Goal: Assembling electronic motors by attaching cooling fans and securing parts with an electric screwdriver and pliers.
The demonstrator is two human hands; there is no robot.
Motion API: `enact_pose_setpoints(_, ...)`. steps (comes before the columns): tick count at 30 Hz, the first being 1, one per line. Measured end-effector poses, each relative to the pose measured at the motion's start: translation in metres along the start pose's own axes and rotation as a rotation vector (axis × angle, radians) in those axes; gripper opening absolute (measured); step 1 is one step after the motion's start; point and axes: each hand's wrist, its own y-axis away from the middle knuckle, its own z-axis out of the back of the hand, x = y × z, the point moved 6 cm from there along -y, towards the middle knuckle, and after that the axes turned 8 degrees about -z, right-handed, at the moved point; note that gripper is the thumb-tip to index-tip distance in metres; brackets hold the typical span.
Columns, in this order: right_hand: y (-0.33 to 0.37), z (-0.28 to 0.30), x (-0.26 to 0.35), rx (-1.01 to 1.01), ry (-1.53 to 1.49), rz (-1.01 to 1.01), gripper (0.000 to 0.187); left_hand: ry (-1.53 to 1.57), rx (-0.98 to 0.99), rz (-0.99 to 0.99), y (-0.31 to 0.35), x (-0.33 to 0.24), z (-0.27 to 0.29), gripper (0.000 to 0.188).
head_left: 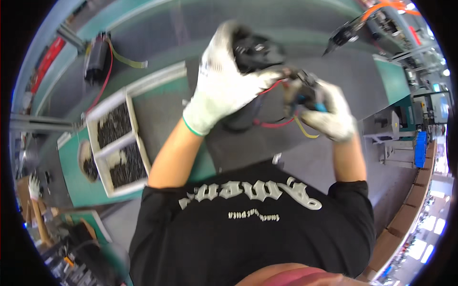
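Note:
My left hand [217,78], in a white knit glove, is closed around a black moulded part [260,52] above the bench. Its thumb reaches right, to where a red wire [272,88] runs. My right hand [331,114], gloved too, is wrapped round a dark hand tool with a blue patch [318,106]; motion blur hides its exact kind. The tool's upper end is close to the left thumb tip. Below the hands hang a pink-red lead [274,125] and a yellow strip [305,128].
White divided tray [114,190] with many small black pieces stands at left, beside a round container [86,162]. Behind it, a black device [97,58] has a red wire and yellow ribbon. A black power driver [343,35] hangs from an orange hose at upper right.

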Motion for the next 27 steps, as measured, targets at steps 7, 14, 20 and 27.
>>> enact_pose_setpoints(7, 0.039, -0.019, 0.029, -0.178, 0.329, 0.155, 0.045, 0.071, -0.036, -0.31, 0.018, -0.03, 0.005, 0.07)
enact_pose_setpoints(14, 0.061, 0.023, 0.042, -0.538, 0.543, 0.219, 0.045, 0.031, 0.111, -0.241, 0.018, -0.046, 0.012, 0.082)
enact_pose_setpoints(20, 0.009, 0.001, 0.096, -0.243, 0.927, -0.049, 0.051, 0.25, 0.037, -0.076, 0.024, -0.044, 0.012, 0.082)
enact_pose_setpoints(27, 0.016, 0.016, 0.091, -0.061, 1.009, -0.066, 0.048, -0.071, 0.291, -0.355, 0.02, -0.066, 0.018, 0.077)
